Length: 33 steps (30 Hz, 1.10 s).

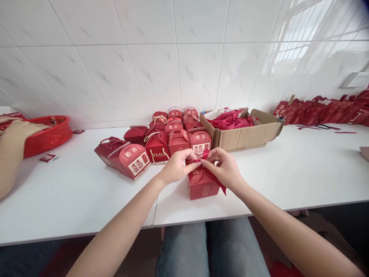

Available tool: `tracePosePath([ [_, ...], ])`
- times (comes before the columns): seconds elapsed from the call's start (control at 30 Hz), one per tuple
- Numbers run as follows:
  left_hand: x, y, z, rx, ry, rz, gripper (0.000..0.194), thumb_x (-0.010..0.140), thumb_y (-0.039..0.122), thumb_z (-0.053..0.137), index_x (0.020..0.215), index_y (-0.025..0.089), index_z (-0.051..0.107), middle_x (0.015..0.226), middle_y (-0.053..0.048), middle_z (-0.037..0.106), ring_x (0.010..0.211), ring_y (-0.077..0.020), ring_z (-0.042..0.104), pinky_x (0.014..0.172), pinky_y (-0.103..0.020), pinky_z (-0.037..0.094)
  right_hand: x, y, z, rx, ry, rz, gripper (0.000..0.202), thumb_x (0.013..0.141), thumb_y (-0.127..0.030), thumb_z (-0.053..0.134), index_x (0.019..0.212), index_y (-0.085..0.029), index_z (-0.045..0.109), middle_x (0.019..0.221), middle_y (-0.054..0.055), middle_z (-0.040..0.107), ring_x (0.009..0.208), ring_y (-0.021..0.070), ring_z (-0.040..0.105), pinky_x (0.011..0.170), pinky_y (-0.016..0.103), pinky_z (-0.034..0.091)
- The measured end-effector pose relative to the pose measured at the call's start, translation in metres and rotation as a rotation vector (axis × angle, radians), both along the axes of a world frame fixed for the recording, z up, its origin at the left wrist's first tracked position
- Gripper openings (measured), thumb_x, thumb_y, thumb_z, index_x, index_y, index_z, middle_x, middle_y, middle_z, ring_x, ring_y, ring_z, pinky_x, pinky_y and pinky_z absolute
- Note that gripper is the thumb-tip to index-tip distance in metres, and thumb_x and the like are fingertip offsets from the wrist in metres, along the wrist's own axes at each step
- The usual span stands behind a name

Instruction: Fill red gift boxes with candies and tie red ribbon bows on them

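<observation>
A red gift box (203, 188) stands upright near the table's front edge, its flaps folded over at the top. Above it, a dark red ribbon (219, 182) is pinched between both my hands, one end hanging down the box's right side. My left hand (178, 166) grips the ribbon from the left, thumb and fingertips together. On the other side my right hand (223, 165) pinches it too, fingertips almost touching the left ones. The fingers partly hide where the ribbon crosses the box top.
Several red boxes (179, 141) are grouped behind, with more boxes (134, 154) to the left. A cardboard box (245, 136) holds red ribbons (230, 120). Red bags (319, 109) line the right wall. At left, another person's hand (25, 129) reaches into a red basin (49, 140).
</observation>
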State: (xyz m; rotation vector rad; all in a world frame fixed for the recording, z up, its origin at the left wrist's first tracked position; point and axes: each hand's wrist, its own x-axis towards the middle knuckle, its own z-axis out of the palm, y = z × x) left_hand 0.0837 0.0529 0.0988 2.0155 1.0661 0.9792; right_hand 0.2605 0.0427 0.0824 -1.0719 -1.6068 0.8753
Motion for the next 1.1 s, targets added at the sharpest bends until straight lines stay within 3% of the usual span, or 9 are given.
tracePosePath([
  [0.1, 0.003, -0.002, -0.003, 0.004, -0.041, 0.025, 0.017, 0.077, 0.031, 0.064, 0.08, 0.017, 0.055, 0.093, -0.008, 0.068, 0.096, -0.0211, 0.063, 0.089, -0.038, 0.048, -0.001, 0.0, -0.001, 0.02, 0.018, -0.044, 0.028, 0.074, -0.036, 0.066, 0.079, -0.023, 0.042, 0.066, -0.002, 0.062, 0.063, 0.0161, 0.06, 0.06, 0.027, 0.041],
  [0.23, 0.006, -0.001, -0.006, -0.004, -0.094, 0.065, 0.03, 0.075, 0.031, 0.067, 0.101, 0.018, 0.059, 0.102, -0.008, 0.069, 0.096, -0.0204, 0.066, 0.09, -0.036, 0.05, -0.002, -0.001, -0.003, 0.067, 0.004, -0.043, 0.024, 0.076, -0.034, 0.064, 0.083, -0.024, 0.043, 0.066, -0.002, 0.063, 0.064, 0.0162, 0.06, 0.062, 0.028, 0.042],
  [0.43, 0.007, 0.003, -0.011, -0.015, -0.097, 0.09, 0.023, 0.073, 0.035, 0.069, 0.085, 0.016, 0.067, 0.087, -0.007, 0.072, 0.085, -0.02, 0.068, 0.083, -0.034, 0.053, 0.002, 0.001, -0.006, 0.193, -0.075, -0.065, 0.016, 0.079, -0.03, 0.062, 0.092, -0.023, 0.055, 0.073, 0.001, 0.064, 0.065, 0.0155, 0.059, 0.062, 0.027, 0.046],
  [0.63, 0.006, 0.005, -0.011, -0.021, -0.107, 0.06, 0.023, 0.073, 0.034, 0.069, 0.086, 0.016, 0.065, 0.089, -0.007, 0.072, 0.086, -0.0194, 0.068, 0.083, -0.032, 0.053, 0.011, 0.005, 0.0, 0.38, -0.39, -0.03, 0.013, 0.084, -0.028, 0.059, 0.084, -0.022, 0.07, 0.08, 0.006, 0.068, 0.069, 0.0181, 0.061, 0.065, 0.03, 0.047],
  [0.77, 0.007, 0.004, -0.009, -0.004, -0.074, 0.081, 0.021, 0.075, 0.033, 0.068, 0.087, 0.017, 0.065, 0.092, -0.007, 0.072, 0.089, -0.0203, 0.068, 0.084, -0.033, 0.052, 0.016, 0.006, 0.007, 0.43, -0.611, 0.031, 0.015, 0.086, -0.023, 0.056, 0.084, -0.02, 0.07, 0.077, 0.006, 0.067, 0.069, 0.0181, 0.061, 0.065, 0.028, 0.045],
  [0.93, 0.01, 0.005, -0.007, -0.025, -0.071, 0.093, 0.019, 0.074, 0.029, 0.068, 0.087, 0.017, 0.063, 0.091, -0.006, 0.072, 0.089, -0.0204, 0.068, 0.083, -0.032, 0.053, 0.014, 0.003, 0.012, 0.382, -0.704, -0.029, 0.02, 0.084, -0.019, 0.057, 0.105, -0.019, 0.058, 0.078, 0.004, 0.067, 0.066, 0.018, 0.059, 0.058, 0.026, 0.042],
  [1.1, 0.01, 0.008, -0.006, -0.065, -0.05, 0.105, 0.02, 0.073, 0.029, 0.069, 0.086, 0.017, 0.06, 0.09, -0.006, 0.071, 0.09, -0.0221, 0.068, 0.08, -0.033, 0.053, 0.015, 0.002, 0.007, 0.535, -0.753, -0.053, 0.015, 0.089, -0.021, 0.053, 0.096, -0.017, 0.066, 0.079, 0.008, 0.066, 0.073, 0.0203, 0.06, 0.061, 0.028, 0.044],
])
